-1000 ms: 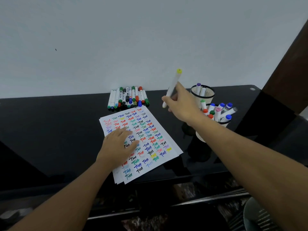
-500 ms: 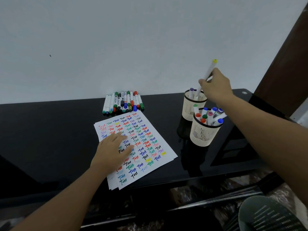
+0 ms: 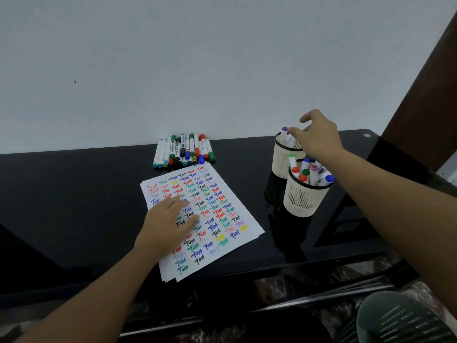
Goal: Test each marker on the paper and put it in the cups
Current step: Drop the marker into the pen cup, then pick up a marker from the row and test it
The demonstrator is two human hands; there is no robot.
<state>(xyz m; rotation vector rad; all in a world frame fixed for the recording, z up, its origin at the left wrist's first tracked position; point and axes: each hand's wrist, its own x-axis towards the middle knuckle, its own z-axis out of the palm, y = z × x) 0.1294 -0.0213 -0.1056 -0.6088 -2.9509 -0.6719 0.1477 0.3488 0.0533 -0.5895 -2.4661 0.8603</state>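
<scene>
Right hand (image 3: 319, 136) hovers over the far cup (image 3: 280, 157), at the right of the black table (image 3: 74, 194), fingers loosely spread with the tips pointing down toward the rim; no marker shows in its grip, though the palm hides part of the cup mouth, so whether a fingertip touches a marker there cannot be told. A purple-capped marker (image 3: 284, 134) stands upright in that cup, just left of the fingers. Just in front of it, touching or nearly so, the near cup (image 3: 305, 194) is crowded with markers leaning right. At the left, the left hand (image 3: 168, 224) lies flat, fingers straight, on the paper (image 3: 237, 211), which is a small stack covered with coloured test words. The untested markers (image 3: 184, 151) lie in a row along the far edge, against the wall, just beyond the paper. Judging from this, one drop looks finished and the row is next. The risk is in drawing the right hand back: the forearm passes right over the near cup, and a low sweep could catch the leaning caps and tip that light cup or knock it into its neighbour. Reaching across for the row could also nudge the purple marker, and if the left hand lifts, the loose sheets may slide.
</scene>
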